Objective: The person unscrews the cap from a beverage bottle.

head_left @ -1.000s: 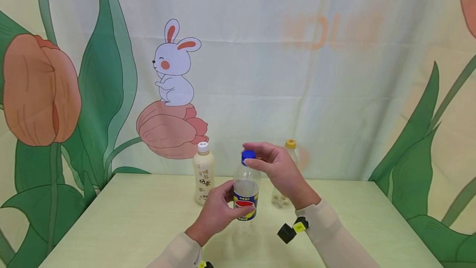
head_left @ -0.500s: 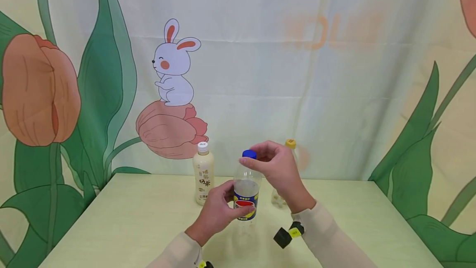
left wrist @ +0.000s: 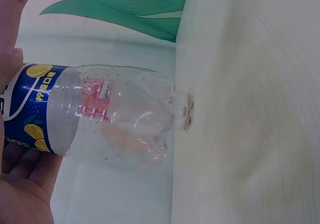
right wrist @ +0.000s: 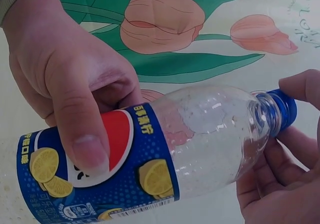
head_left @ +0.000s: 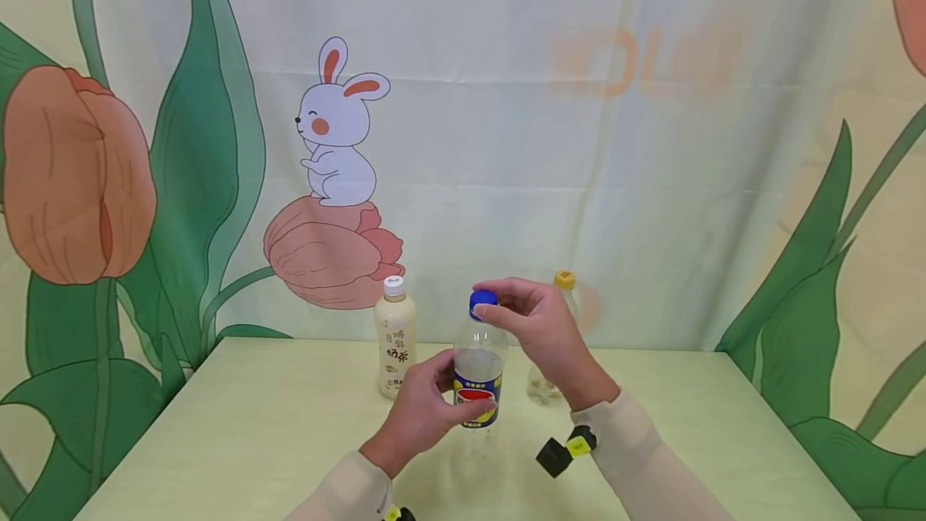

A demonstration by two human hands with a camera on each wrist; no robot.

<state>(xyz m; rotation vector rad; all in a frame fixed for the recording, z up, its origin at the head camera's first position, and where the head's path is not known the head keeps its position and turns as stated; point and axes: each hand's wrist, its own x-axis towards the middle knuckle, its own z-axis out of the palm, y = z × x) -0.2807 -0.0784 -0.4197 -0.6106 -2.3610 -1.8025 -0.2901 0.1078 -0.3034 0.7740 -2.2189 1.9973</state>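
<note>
A clear plastic soda bottle [head_left: 479, 362] with a blue lemon-patterned label and a blue cap [head_left: 482, 303] stands upright in front of me. My left hand [head_left: 421, 410] grips it around the label, thumb across the front, as the right wrist view shows. With thumb and fingers, my right hand [head_left: 544, 333] pinches the cap, which sits on the neck. Through the clear plastic, the left wrist view shows no drink in the lower bottle [left wrist: 125, 119]. I cannot tell whether its base touches the table.
A cream milk tea bottle [head_left: 395, 328] with a white cap stands behind on the left. Partly hidden by my right hand is a clear bottle [head_left: 544, 389] with a yellow cap. The pale table [head_left: 275, 424] ends at a printed cloth backdrop [head_left: 463, 143].
My right hand twisted at the cap, its thumb swinging left and then back right, with the wrist shifting slightly. My left hand and the bottle stay in place.
</note>
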